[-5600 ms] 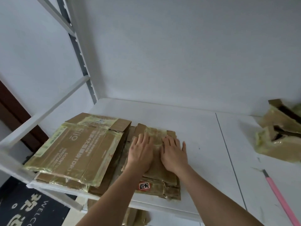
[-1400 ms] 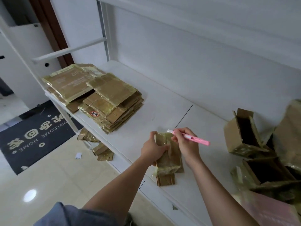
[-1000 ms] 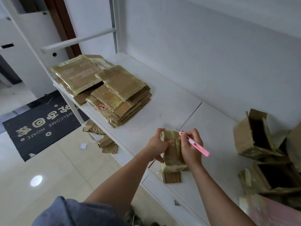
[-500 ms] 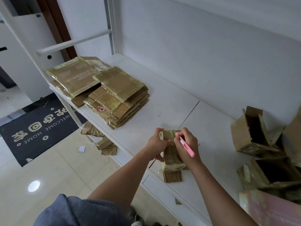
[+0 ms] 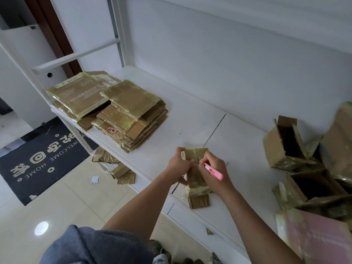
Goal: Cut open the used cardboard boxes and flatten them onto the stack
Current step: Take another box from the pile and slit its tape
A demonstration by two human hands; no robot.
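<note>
Head view: both hands (image 5: 198, 166) grip a taped box (image 5: 196, 180), right holding a pink cutter (image 5: 214, 170).

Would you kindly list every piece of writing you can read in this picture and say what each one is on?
"WELCOME HOME", upside down from here: on the dark doormat, beside large pale characters I cannot read.
Handwritten characters on the red-edged sticker, on the stack of flattened boxes: too small to read.
Pale print on the large flattened box: too blurred.

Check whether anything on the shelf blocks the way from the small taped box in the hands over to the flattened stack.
Nothing visible does. The small box, held by the left hand and right hand, has only bare white shelf between it and the flattened stack.
</note>
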